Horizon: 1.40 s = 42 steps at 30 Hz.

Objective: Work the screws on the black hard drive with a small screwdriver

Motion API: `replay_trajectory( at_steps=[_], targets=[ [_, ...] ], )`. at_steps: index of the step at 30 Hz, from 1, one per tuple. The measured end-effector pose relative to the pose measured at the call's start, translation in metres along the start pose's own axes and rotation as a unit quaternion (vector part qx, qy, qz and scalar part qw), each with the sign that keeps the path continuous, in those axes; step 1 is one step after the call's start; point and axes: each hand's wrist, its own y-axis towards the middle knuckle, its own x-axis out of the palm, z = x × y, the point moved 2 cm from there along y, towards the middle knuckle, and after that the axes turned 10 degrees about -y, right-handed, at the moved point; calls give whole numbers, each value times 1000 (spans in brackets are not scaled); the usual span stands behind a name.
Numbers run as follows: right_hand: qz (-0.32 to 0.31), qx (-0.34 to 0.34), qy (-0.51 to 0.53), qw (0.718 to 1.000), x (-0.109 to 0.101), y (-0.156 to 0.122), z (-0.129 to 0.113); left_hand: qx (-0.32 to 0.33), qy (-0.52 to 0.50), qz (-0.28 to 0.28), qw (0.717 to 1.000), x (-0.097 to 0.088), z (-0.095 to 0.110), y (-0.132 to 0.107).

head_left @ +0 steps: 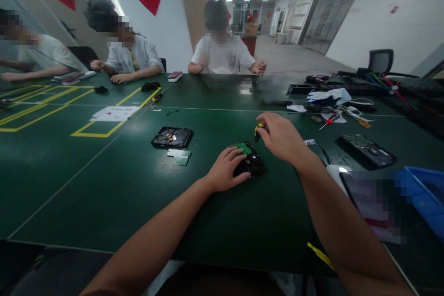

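A black hard drive (pixel 255 164) with a green circuit board (pixel 244 148) lies on the green table (pixel 138 194) in front of me. My left hand (pixel 227 169) rests flat over its left side, fingers spread across the board and casing. In my right hand (pixel 277 136) is a small yellow and black screwdriver (pixel 257 133), gripped by the handle. It stands nearly upright, its tip at the drive's upper right edge; whether it sits in a screw is too small to tell.
Left of me lie another hard drive (pixel 172 138), a loose circuit board (pixel 179 156) and tiny screws. On the right are a third drive (pixel 366 150), a red-handled screwdriver (pixel 329 121), gloves (pixel 329 97), a phone (pixel 367 199) and a blue bin (pixel 425 194). Several people sit across the table.
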Motion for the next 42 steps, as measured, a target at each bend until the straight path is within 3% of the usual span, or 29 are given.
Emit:
replay_trajectory(
  at_steps=[8, 24, 42],
  targets=[
    [-1, 21, -36, 999, -3, -2, -1, -1, -2, -2, 1000, 0, 0, 0],
    [-19, -34, -25, 999, -5, -3, 0, 9, 3, 4, 1000, 3, -4, -1],
    [-33, 1, -52, 998, -17, -5, 0, 0, 7, -2, 1000, 1, -2, -1]
  ],
)
